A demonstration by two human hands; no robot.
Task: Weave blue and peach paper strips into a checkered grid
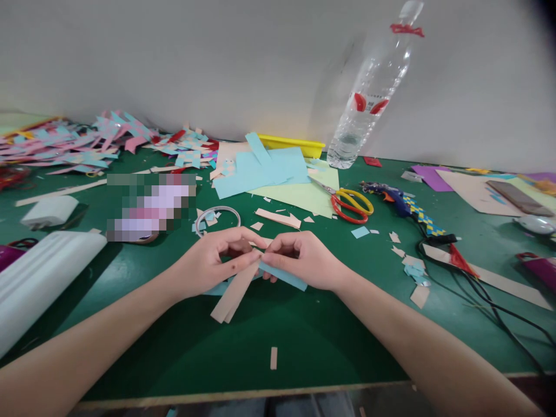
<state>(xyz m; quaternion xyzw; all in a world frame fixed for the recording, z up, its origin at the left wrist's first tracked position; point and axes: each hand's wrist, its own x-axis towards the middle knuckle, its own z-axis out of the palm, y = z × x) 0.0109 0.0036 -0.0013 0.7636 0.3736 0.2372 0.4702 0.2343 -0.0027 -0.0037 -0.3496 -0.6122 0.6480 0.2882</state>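
Note:
My left hand (212,260) and my right hand (304,260) meet over the green table (304,336), fingertips pinched together on crossed paper strips. Pink strips (232,295) hang down and toward me from my left fingers. A light blue strip (284,277) runs under my right hand, and another blue end shows below my left hand. Both hands grip the same bundle of strips.
Red-and-yellow scissors (351,204), a glue gun (391,194) with black cord, a clear bottle (373,92), a yellow tray (291,143), blue and green paper sheets (264,168), a tape ring (217,219), and piles of woven strips (78,145) at far left. Scraps lie scattered about.

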